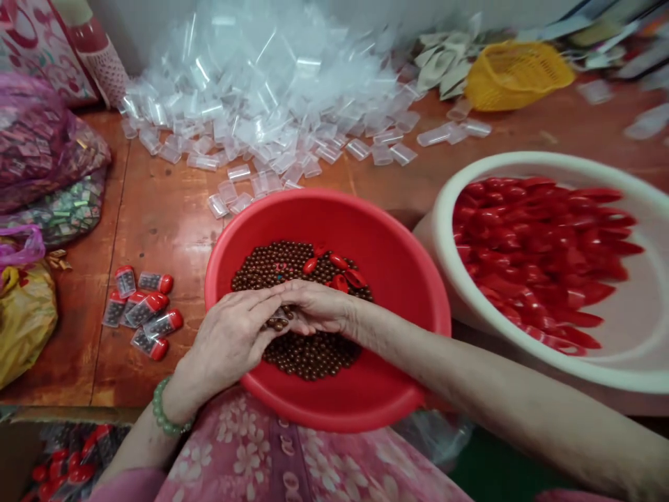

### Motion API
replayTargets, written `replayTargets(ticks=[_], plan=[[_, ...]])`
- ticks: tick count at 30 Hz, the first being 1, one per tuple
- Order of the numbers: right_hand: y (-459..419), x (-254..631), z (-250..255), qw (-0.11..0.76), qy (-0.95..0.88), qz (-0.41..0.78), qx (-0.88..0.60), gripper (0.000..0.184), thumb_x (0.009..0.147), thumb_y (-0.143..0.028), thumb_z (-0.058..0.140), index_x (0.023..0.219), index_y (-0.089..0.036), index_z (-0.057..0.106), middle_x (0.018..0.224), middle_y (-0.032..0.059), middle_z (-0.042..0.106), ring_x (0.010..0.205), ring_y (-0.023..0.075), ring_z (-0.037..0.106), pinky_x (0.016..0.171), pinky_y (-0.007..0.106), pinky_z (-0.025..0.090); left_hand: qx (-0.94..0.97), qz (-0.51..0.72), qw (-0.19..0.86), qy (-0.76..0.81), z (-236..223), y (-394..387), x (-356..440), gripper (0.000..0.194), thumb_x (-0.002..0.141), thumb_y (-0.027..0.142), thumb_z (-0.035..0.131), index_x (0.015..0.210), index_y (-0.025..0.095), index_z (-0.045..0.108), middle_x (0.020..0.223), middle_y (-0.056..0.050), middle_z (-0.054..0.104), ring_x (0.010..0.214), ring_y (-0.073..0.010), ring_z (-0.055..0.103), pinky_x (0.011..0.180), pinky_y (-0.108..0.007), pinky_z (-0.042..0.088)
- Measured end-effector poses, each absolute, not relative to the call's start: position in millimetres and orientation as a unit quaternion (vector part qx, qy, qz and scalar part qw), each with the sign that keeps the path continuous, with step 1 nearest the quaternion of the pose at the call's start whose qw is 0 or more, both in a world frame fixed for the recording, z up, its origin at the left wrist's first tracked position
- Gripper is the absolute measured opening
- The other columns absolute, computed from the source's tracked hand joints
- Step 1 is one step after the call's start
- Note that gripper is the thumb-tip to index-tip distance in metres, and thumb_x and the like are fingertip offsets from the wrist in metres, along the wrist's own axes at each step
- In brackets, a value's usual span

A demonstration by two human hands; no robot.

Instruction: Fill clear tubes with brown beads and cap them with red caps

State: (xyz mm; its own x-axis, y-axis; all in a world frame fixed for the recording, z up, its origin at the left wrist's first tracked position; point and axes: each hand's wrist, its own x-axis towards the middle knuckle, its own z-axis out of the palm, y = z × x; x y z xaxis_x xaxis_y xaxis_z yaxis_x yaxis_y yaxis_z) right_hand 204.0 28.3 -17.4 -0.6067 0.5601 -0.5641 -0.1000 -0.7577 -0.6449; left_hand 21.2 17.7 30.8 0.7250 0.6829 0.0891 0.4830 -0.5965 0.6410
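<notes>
My left hand (227, 338) and my right hand (318, 307) meet above a red plastic basin (327, 209), closed around a small clear plastic tube (279, 317) with brown beads inside. Much of the tube is hidden by my fingers. Below them, a heap of brown beads (311, 355) lies in the basin, with several red plastic caps (334, 272) resting on it. To the left on the table, several capped tubes filled with beads (143, 314) lie beside the basin. A green bead bracelet (164, 411) circles my left wrist.
A white basin (523, 162) full of red caps stands to the right. Behind, a large pile of empty clear tubes (251, 125) covers the wooden table (162, 223). A yellow basket (517, 75) sits at the back right, and stuffed plastic bags (36, 139) crowd the left side.
</notes>
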Motion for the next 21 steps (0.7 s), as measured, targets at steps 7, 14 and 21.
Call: replayTargets(ticks=[7,14,21], plan=[[31.9,214.6,-5.8,0.221,-0.385,0.799,-0.405,0.032,0.077,-0.046,0.064,0.074,-0.015,0.059,0.056,-0.0031,0.059,0.044,0.0060,0.052,0.042,0.016,0.042,0.784,0.269,0.437,0.349,41.1,25.6,25.8,0.016,0.090,0.015,0.052,0.104,0.015,0.060,0.113,-0.010,0.066,0.104,-0.0174,0.063,0.092,-0.030,0.048],[33.3,230.0,22.3,0.170,-0.632,0.605,-0.453,0.023,0.087,-0.037,0.055,0.093,-0.019,0.068,0.089,0.0022,0.067,0.085,0.0169,0.060,0.080,0.031,0.047,0.735,0.216,0.514,0.385,37.3,31.4,23.1,0.024,0.084,0.023,0.063,0.107,0.016,0.059,0.091,-0.004,0.068,0.081,-0.0149,0.063,0.076,-0.027,0.049],[27.4,236.2,42.3,0.370,-0.613,0.580,-0.388,0.027,0.079,-0.031,0.070,0.103,-0.019,0.063,0.087,-0.0001,0.061,0.076,0.0121,0.056,0.069,0.025,0.045,0.668,0.209,0.597,0.391,37.5,31.7,28.8,0.018,0.078,0.025,0.070,0.091,0.013,0.064,0.083,-0.002,0.068,0.076,-0.0133,0.063,0.071,-0.023,0.047]])
